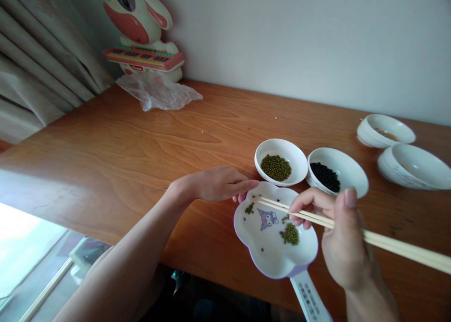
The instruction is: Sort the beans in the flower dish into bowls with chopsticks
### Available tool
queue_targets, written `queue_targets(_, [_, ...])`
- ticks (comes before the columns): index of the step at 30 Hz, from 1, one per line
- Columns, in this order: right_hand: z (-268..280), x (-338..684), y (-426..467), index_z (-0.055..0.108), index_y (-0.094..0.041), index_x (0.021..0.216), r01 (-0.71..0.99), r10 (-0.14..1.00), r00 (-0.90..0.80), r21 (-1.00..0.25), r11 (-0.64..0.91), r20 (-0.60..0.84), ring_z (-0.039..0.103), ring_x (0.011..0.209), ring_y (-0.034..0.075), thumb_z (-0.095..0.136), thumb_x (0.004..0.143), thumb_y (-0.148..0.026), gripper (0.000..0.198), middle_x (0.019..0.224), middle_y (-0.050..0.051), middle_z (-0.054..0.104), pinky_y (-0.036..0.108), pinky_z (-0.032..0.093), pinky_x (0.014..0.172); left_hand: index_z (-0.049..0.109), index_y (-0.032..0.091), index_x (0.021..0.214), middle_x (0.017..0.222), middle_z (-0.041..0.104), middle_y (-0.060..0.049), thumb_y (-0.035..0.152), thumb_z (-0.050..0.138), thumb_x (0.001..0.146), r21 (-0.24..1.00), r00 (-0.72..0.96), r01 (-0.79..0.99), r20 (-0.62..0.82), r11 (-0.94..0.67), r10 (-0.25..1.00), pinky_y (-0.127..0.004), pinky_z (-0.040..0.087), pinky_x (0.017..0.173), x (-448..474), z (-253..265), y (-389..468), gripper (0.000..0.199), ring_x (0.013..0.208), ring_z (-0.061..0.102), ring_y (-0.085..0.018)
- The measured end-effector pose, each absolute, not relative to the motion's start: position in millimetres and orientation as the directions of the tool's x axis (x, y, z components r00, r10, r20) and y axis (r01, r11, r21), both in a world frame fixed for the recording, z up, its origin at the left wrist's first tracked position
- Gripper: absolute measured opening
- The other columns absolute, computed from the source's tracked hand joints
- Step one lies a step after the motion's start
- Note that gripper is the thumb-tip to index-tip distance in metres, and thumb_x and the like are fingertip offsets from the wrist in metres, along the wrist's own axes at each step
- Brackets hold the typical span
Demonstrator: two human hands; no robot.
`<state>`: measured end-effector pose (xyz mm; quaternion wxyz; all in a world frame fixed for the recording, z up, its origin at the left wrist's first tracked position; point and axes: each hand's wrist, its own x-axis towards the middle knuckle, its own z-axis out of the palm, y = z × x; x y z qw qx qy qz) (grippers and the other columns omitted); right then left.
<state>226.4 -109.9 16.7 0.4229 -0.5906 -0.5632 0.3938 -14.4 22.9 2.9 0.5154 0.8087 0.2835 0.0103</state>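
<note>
Head view. Your right hand [343,237] holds a pair of chopsticks [352,230] in a closed grip, tips over the flower-shaped dish [262,251], which overhangs the near edge of the desk [134,153]. Your left hand [216,183] steadies the dish's far rim with its fingertips, grasping nothing. Green beans [289,234] lie in the dish in small clusters. Just behind stand the green-bean bowl [281,161] and black-bean bowl [337,172]; two more bowls [398,148] sit far right, four in all. Left of the dish the desk lies open up to a plastic bag [158,93] and toy [141,26].
</note>
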Motion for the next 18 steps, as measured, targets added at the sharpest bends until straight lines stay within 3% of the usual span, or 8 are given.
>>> queue_targets(6, [21.4, 220.5, -110.6, 0.070, -0.022, 0.072, 0.372, 0.995, 0.067, -0.927, 0.043, 0.073, 0.058, 0.060, 0.018, 0.021, 0.105, -0.065, 0.074, 0.062, 0.005, 0.065, 0.032, 0.042, 0.056, 0.071, 0.017, 0.084, 0.084, 0.076, -0.003, 0.063, 0.038, 0.106, 0.849, 0.851, 0.432, -0.272, -0.305, 0.450, -0.023, 0.049, 0.073, -14.7, 5.1, 25.6, 0.060, 0.076, 0.070, -0.014])
queue_targets(11, [28.4, 209.8, -110.8, 0.070, -0.021, 0.068, 0.396, 0.980, 0.179, -0.918, 0.010, 0.088, 0.056, 0.060, 0.016, 0.026, 0.107, -0.062, 0.072, 0.061, 0.004, 0.064, 0.031, 0.041, 0.056, 0.070, 0.018, 0.082, 0.084, 0.076, -0.003, 0.062, 0.040, 0.106, 0.842, 0.848, 0.438, -0.273, -0.313, 0.454, -0.024, 0.049, 0.074, -14.7, 6.7, 26.7, 0.059, 0.076, 0.070, -0.014])
queue_targets(18, [23.8, 229.7, -113.0, 0.076, -0.020, 0.069, 0.392, 0.972, 0.159, -0.914, 0.101, 0.176, 0.062, 0.058, 0.019, 0.019, 0.105, -0.065, 0.081, 0.061, 0.008, 0.069, 0.033, 0.043, 0.052, 0.071, 0.017, 0.084, 0.085, 0.075, -0.004, 0.064, 0.039, 0.105, 0.852, 0.846, 0.442, -0.290, -0.282, 0.448, -0.024, 0.049, 0.074, -14.7, 4.4, 28.4, 0.060, 0.077, 0.069, -0.014])
